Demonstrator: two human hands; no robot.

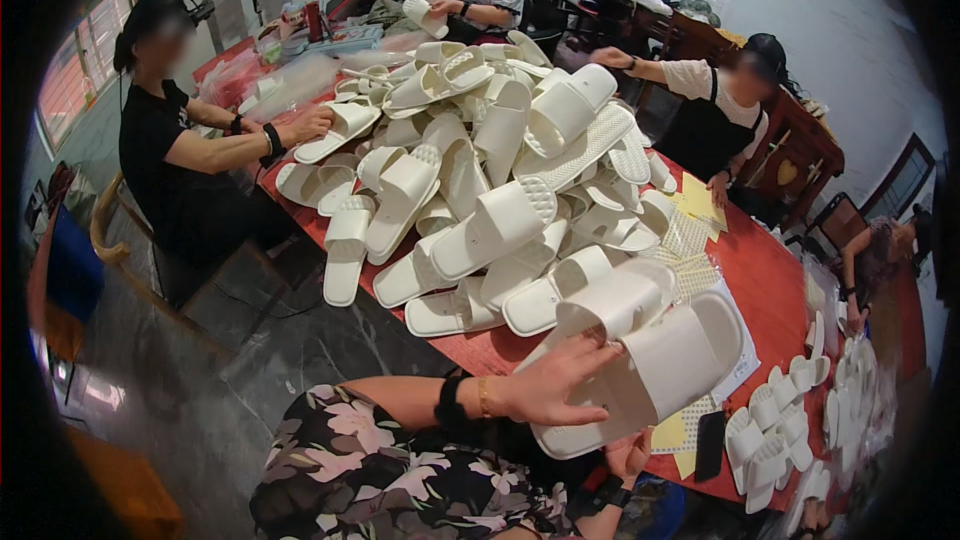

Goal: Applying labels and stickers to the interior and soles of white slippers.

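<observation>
Two white slide slippers lean together in front of me, the front slipper [693, 350] overlapping the rear slipper [610, 302]. My left hand [548, 380] lies across their insoles, its thumb and fingers spread apart. Below the front slipper, my right hand [628, 454] grips its lower edge; some fingers are hidden behind it. Just beyond my hands rises a large heap of white slippers [490, 225] with smooth and quilted straps. Yellow sticker sheets [690, 430] and a black phone [709, 446] lie on the table to the right.
The red table [760, 270] carries the heap, more sticker sheets [690, 240] and rows of paired slippers [770, 430] at right. A person [190, 140] at left handles a slipper; others sit at the far side and right. Clear plastic bags [290, 80] lie at the back left.
</observation>
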